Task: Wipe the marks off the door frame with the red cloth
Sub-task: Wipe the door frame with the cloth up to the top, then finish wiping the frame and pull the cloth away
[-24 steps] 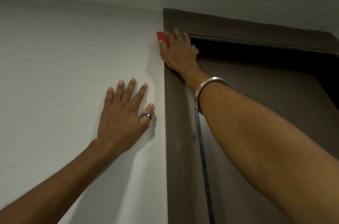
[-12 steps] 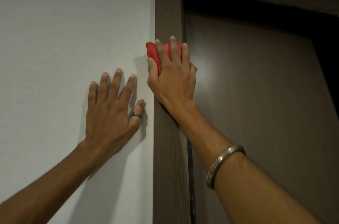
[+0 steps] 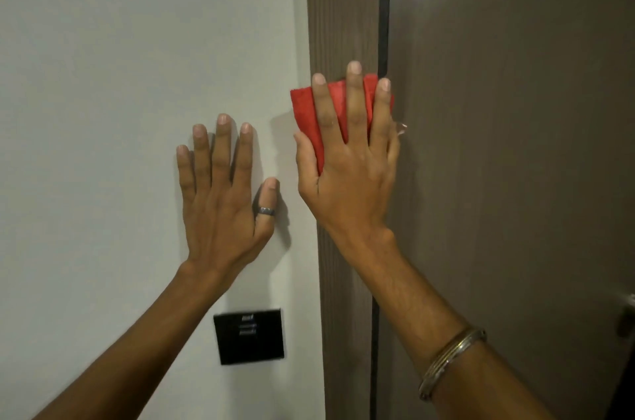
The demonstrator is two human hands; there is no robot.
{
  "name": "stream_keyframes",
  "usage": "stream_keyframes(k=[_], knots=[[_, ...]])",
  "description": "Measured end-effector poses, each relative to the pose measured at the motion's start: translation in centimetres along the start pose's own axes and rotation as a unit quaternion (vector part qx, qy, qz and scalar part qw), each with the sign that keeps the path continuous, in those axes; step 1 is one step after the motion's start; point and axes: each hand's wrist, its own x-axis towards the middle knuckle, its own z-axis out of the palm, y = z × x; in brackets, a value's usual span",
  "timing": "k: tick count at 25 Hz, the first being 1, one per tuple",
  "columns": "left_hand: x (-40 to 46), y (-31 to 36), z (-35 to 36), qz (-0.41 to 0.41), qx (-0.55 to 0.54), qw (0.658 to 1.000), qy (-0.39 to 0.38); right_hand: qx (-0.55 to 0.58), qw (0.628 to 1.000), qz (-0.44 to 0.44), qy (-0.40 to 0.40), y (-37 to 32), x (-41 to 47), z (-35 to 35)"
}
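A dark brown wood-grain door frame (image 3: 343,7) runs vertically through the middle of the head view. My right hand (image 3: 347,172) lies flat on it, pressing a folded red cloth (image 3: 304,110) against the frame; the cloth shows between and beside my spread fingers. A metal bangle sits on that wrist. My left hand (image 3: 223,192), with a ring on the thumb, rests flat and open on the white wall just left of the frame, holding nothing. No marks are visible on the frame.
The white wall (image 3: 120,58) fills the left. A black switch panel (image 3: 249,336) is mounted on it below my left hand. The brown door (image 3: 515,110) is shut on the right, with its metal handle (image 3: 627,316) at the right edge.
My right hand has slid the red cloth down the frame from its top corner. The view has dropped with it, bringing the switch panel and door handle into sight. My left hand stays on the wall.
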Motion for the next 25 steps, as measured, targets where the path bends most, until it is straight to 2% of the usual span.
stream_keyframes(k=[4, 8, 10, 11, 12, 13, 14, 15, 16, 17, 18, 19, 21, 23, 25], knots=[[-8.3, 1.7, -0.7, -0.017, -0.057, 0.997, -0.058, -0.046, 0.996, -0.007, -0.079, 0.9, -10.9, -0.6], [-16.8, 6.0, -2.6, -0.087, -0.168, 0.974, -0.122, -0.059, 0.986, -0.053, -0.147, 1.9, -18.2, -1.9], [-21.1, 8.9, -4.0, -0.153, -0.232, 0.945, -0.176, 0.002, 0.986, -0.039, -0.16, 3.0, -20.7, -3.2], [-23.3, 10.2, -4.9, -0.197, -0.277, 0.918, -0.206, 0.05, 0.983, -0.003, -0.177, 3.3, -22.7, -4.4], [-25.3, 11.3, -5.8, -0.252, -0.329, 0.879, -0.234, 0.13, 0.968, 0.082, -0.199, 3.4, -24.8, -5.9], [-27.2, 12.3, -6.8, -0.314, -0.372, 0.832, -0.265, 0.231, 0.922, 0.22, -0.221, 3.3, -27.1, -7.7], [-29.0, 13.3, -7.8, -0.388, -0.404, 0.772, -0.301, 0.329, 0.823, 0.403, -0.225, 2.7, -29.3, -9.8], [-30.3, 13.8, -8.5, -0.475, -0.438, 0.686, -0.334, 0.417, 0.665, 0.583, -0.21, 1.8, -30.9, -11.8], [-31.6, 14.1, -9.2, -0.575, -0.462, 0.575, -0.354, 0.478, 0.474, 0.718, -0.176, 0.7, -32.6, -13.8], [-32.7, 13.8, -9.4, -0.668, -0.461, 0.466, -0.353, 0.505, 0.307, 0.793, -0.145, -0.2, -34.4, -15.1], [-33.9, 13.2, -9.8, -0.732, -0.454, 0.374, -0.344, 0.502, 0.208, 0.829, -0.136, -1.3, -36.1, -16.3], [-35.3, 12.3, -10.3, -0.773, -0.451, 0.305, -0.325, 0.486, 0.171, 0.845, -0.141, -2.7, -37.8, -17.5], [-38.0, 10.0, -11.5, -0.817, -0.443, 0.23, -0.288, 0.44, 0.16, 0.87, -0.155, -5.2, -41.0, -19.1], [-41.1, 7.6, -13.0, -0.835, -0.424, 0.191, -0.296, 0.406, 0.181, 0.872, -0.203, -7.6, -44.1, -20.2], [-45.3, 4.5, -14.6, -0.841, -0.402, 0.153, -0.329, 0.346, 0.243, 0.853, -0.305, -10.5, -47.2, -20.6]])
